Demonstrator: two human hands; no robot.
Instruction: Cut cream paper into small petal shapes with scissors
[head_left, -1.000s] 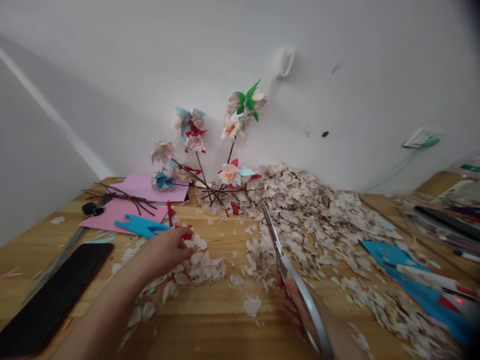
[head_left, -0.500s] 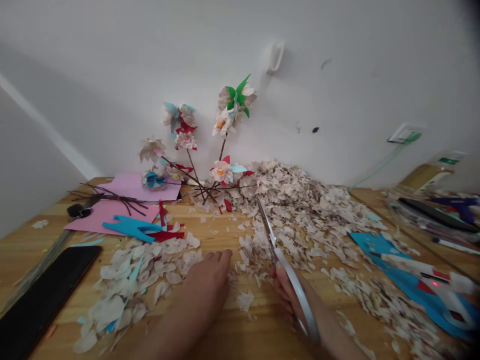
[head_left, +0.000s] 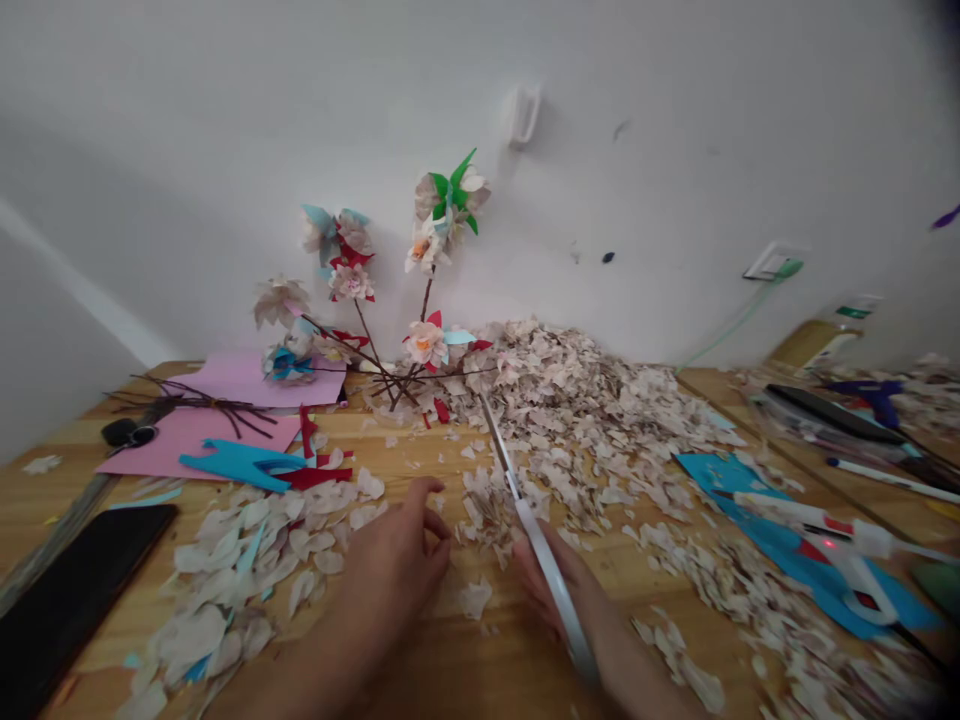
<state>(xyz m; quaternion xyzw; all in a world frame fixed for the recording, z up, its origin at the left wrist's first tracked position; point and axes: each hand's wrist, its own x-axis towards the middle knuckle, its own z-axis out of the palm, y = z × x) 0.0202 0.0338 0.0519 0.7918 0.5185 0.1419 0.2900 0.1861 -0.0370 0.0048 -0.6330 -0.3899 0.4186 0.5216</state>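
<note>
My right hand [head_left: 559, 590] grips a pair of silver scissors [head_left: 525, 520], blades closed and pointing away toward the wall. My left hand [head_left: 394, 560] rests on the wooden table [head_left: 450, 670] just left of the scissors, fingers curled in a loose pinch above small pale paper petals [head_left: 480, 500]; whether it holds one is unclear. A heap of cut petals [head_left: 247, 560] lies left of that hand. A much larger pile of petal scraps [head_left: 592, 400] spreads from the wall to the right.
Paper flowers on twigs [head_left: 420, 260] lean against the white wall. Pink paper sheets [head_left: 202, 430], a blue cut-out [head_left: 240, 462] and red scraps lie at left. A black phone [head_left: 67, 600] sits at the near left. Blue paper [head_left: 750, 500], a glue gun [head_left: 855, 545] and pens lie at right.
My left hand has moved from the left petal heap rightward to beside the scissors and curled its fingers. The view has swung slightly right.
</note>
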